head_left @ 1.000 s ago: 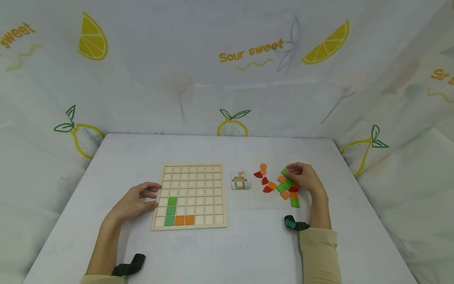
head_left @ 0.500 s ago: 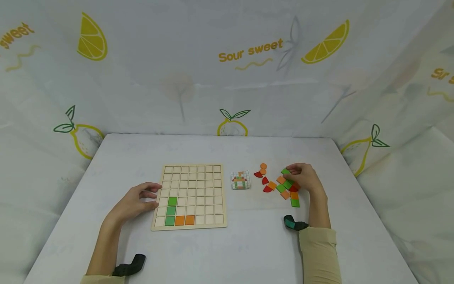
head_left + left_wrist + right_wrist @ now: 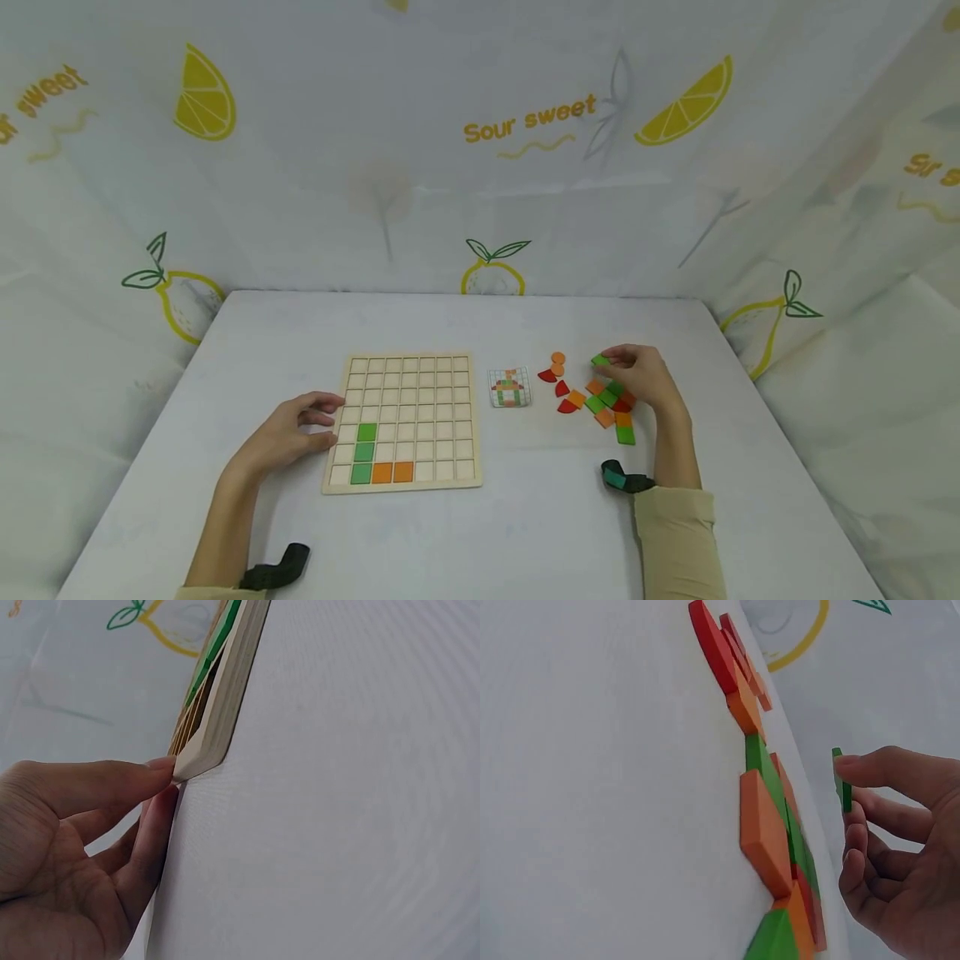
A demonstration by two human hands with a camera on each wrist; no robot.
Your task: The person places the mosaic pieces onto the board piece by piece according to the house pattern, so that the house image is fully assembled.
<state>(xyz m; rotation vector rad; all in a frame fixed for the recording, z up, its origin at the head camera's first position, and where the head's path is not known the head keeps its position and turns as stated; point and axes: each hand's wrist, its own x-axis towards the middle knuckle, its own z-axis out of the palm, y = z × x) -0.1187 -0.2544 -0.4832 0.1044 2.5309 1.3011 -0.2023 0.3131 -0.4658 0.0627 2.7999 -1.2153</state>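
My right hand [image 3: 643, 375] pinches a green square tile [image 3: 843, 780] between thumb and fingertips, raised off the table at the far side of a loose tile pile. In the right wrist view the tile is seen nearly edge-on. The left hand [image 3: 288, 432] rests at the left edge of a wooden grid board [image 3: 435, 411], its fingertips and thumb right at the rim. On the board, three green square tiles [image 3: 364, 452] stand in a column. Two orange square tiles [image 3: 393, 472] lie to the right of the lowest green one.
Orange and green squares [image 3: 604, 418] and red quarter-circle pieces [image 3: 567, 407] lie in the pile under the right hand. Two orange discs [image 3: 558, 357] are at its far left. A small printed pattern card [image 3: 509, 388] lies between board and pile.
My right hand has lifted the green tile away from the pile, slightly to the left. The left hand stays at the board's edge. The head view has tilted slightly upward.
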